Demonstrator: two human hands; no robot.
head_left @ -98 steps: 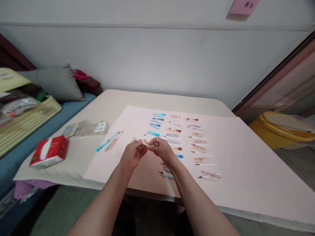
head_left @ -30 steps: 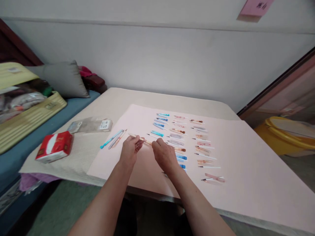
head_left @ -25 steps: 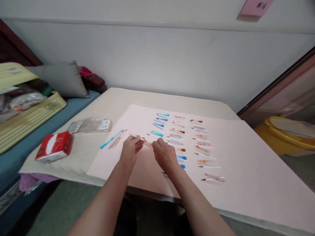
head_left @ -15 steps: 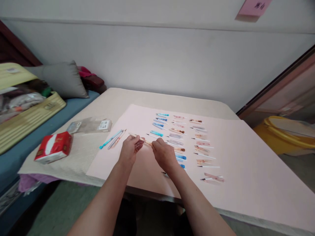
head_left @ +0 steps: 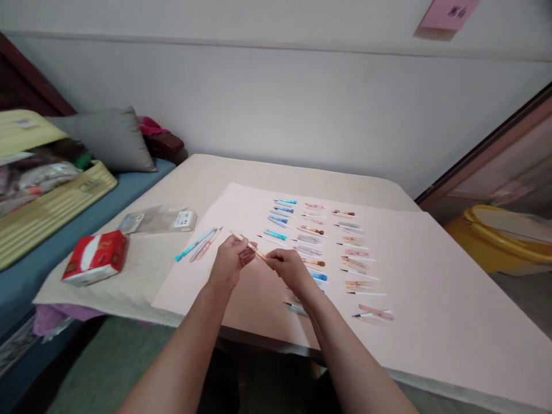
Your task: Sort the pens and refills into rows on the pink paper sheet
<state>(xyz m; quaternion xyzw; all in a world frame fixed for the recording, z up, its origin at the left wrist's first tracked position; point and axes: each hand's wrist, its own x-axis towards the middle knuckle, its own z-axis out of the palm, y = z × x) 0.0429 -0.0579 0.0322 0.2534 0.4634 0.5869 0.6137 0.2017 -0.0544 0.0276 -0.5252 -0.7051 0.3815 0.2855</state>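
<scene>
Between my two hands, over the pink sheet (head_left: 254, 313), is a cream-and-orange pen (head_left: 260, 253). My left hand (head_left: 228, 260) pinches its upper-left part, and the pale end sticks out beyond the fingers. My right hand (head_left: 291, 265) has its fingers closed on the lower-right end. Left of my hands lie several assembled pens, among them a turquoise pen (head_left: 195, 244). On the right are columns of pen parts: blue and turquoise barrels (head_left: 275, 234), brown-capped barrels (head_left: 313, 230) and thin white refills (head_left: 366, 294). My right hand and forearm hide some of these.
A red tissue pack (head_left: 95, 257) and a clear plastic bag (head_left: 166, 220) lie at the table's left. Further left are a grey cushion (head_left: 107, 138) and a yellow case (head_left: 56, 221). A yellow tub (head_left: 495, 241) stands beyond the right edge.
The pen has tilted more steeply, its right end lower. My right hand has shifted its grip, wrist slightly raised, while my left hand stays nearly in place.
</scene>
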